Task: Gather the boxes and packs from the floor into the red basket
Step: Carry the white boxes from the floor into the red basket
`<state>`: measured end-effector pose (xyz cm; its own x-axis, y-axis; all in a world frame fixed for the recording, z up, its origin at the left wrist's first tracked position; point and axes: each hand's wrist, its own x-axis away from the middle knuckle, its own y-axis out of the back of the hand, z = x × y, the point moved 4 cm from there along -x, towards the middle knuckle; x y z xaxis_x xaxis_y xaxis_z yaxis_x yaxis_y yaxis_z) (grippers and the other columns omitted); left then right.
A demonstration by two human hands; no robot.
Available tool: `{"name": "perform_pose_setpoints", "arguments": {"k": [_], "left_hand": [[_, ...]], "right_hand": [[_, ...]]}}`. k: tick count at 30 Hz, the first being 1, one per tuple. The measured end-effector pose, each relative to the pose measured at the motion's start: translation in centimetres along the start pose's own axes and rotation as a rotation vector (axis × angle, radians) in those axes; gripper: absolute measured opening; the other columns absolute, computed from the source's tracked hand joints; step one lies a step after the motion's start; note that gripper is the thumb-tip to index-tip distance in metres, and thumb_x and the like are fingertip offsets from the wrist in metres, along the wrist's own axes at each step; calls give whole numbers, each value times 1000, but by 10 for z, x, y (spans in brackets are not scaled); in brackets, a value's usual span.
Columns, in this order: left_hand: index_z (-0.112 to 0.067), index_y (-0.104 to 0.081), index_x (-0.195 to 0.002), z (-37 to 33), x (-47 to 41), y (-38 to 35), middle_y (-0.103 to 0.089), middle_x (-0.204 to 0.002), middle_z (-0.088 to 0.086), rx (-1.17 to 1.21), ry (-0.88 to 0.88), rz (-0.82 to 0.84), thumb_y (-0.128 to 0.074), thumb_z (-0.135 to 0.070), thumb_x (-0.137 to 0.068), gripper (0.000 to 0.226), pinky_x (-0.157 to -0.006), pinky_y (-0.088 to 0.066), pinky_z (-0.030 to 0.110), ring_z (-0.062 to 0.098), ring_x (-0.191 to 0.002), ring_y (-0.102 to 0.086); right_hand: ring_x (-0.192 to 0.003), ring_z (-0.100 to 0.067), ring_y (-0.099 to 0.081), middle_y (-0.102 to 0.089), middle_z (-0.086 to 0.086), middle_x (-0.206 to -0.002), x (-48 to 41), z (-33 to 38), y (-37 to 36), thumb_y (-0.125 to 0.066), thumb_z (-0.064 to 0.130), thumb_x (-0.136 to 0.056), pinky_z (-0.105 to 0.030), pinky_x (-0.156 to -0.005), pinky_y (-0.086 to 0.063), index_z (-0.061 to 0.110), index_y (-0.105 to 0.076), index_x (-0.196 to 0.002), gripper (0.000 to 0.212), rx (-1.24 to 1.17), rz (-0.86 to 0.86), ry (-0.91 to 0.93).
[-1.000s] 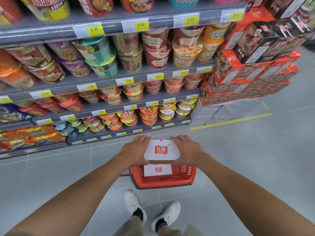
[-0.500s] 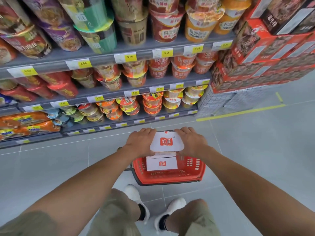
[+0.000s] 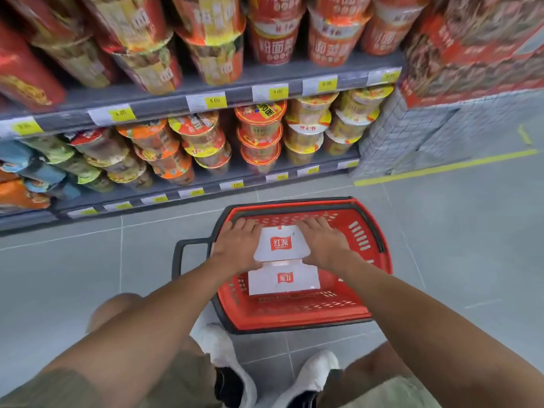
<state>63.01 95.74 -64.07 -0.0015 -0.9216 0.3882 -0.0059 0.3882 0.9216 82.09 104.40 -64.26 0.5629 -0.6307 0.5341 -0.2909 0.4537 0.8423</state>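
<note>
Starting at the left: the black handle point(image 3: 177, 260) sticks out of the red basket point(image 3: 379, 231) toward the shelf side, well clear of my hands. Next, the left hand point(image 3: 238, 245) has the left short end of the white pack point(image 3: 281, 244), fingers laid forward over the top and thumb tucked against the near edge. In the middle, the pack lies flat and label up with its long axis running left to right, the same way as the basket. It sits directly between the hands, so neither is nearer. Just on my side of it, the second pack point(image 3: 282, 279) already lies on the basket floor, parallel to it. The held pack's near edge meets or overlaps that pack's far edge, and I can't tell which. On the right, the right hand point(image 3: 322, 245) mirrors the left, clamped on the other short end with its thumb at the near corner. Beyond it the basket's right wall is apart from the knuckles.

So I judge the drop goes straight down into the far half of the basket. I can't tell whether the pack has touched bottom yet.

Against half a second ago, the pack was up above the rim and is now down inside it. My view has dropped low, the lower shelves fill the top, and the basket looms larger. The second pack hasn't shifted.
</note>
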Motion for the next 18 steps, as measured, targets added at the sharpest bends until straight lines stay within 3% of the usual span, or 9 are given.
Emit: {"name": "perform_pose_setpoints", "arguments": {"k": [3, 6, 13, 18], "left_hand": [[-14, -38, -147, -3, -13, -43, -48, -141, 5, -13, 6, 22, -71, -72, -71, 101, -101, -36, 44, 27, -126, -44], [-14, -30, -154, -6, -23, -67, -44, -145, 6, -7, 13, 27, -71, -68, -75, 104, -106, -35, 46, 28, -130, -41], [-17, -32, -152, -1, -32, -72, -48, -144, 1, -18, 41, -46, -72, -67, -75, 101, -100, -34, 43, 24, -127, -44], [-13, -16, -159, -3, -34, -67, -31, -160, 5, -40, 27, 45, -73, -57, -81, 106, -111, -32, 47, 26, -142, -32]], "right_hand": [[-155, -25, -19, -22, 0, -167, -21, -1, -39, -79, 47, -85, -50, -116, -37, 23, -12, -163, 105, 13, 16, -13], [-150, -24, -27, -30, 1, -161, -32, -3, -62, -80, 43, -84, -49, -117, -37, 24, -17, -161, 102, -9, -14, -28], [-149, -25, -28, -32, 1, -161, -45, -8, -64, -83, 40, -80, -51, -116, -39, 25, -21, -160, 102, -37, -64, -44], [-155, -27, -19, -24, -2, -167, -49, -5, -63, -83, 37, -82, -51, -120, -33, 23, -13, -163, 108, -42, 13, -71]]}}
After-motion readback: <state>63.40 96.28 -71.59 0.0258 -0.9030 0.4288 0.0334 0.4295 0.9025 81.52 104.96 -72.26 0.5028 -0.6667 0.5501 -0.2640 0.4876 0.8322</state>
